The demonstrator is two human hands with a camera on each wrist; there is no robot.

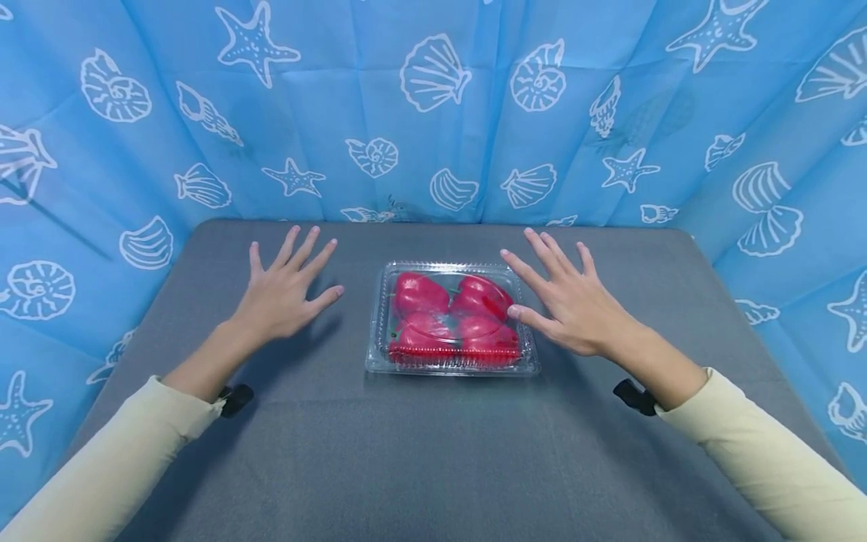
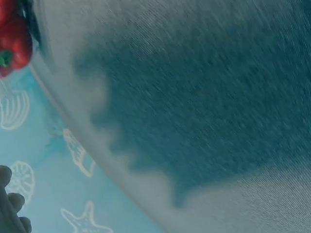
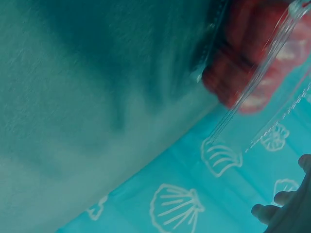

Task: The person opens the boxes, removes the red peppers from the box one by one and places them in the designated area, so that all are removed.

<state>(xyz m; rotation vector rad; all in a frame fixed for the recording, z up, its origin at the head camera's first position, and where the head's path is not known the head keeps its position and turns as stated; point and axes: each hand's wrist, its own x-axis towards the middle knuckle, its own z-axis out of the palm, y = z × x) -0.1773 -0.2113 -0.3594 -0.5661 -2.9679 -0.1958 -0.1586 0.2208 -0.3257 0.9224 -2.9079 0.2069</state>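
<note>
A clear plastic clamshell box [image 1: 452, 369] lies on the grey table with its lid down. Inside are several red bell peppers [image 1: 421, 292], one showing a green stem in the left wrist view. To the left of the box, my left hand [image 1: 281, 295] hovers over the table with fingers spread, touching nothing. My right hand [image 1: 572, 305] is held over the box's right side, fingers also spread. Its thumb overlaps the box's edge in the head view; whether it touches the lid I cannot tell. Fingertips of each hand show at the lower corners of the wrist views.
The table [image 1: 433, 452] has a grey cloth top with rounded far corners. Blue curtains [image 1: 379, 90] printed with white shells and starfish hang behind it and along both sides. A dark wrist camera [image 1: 235, 400] sits under the left wrist, another [image 1: 634, 397] under the right.
</note>
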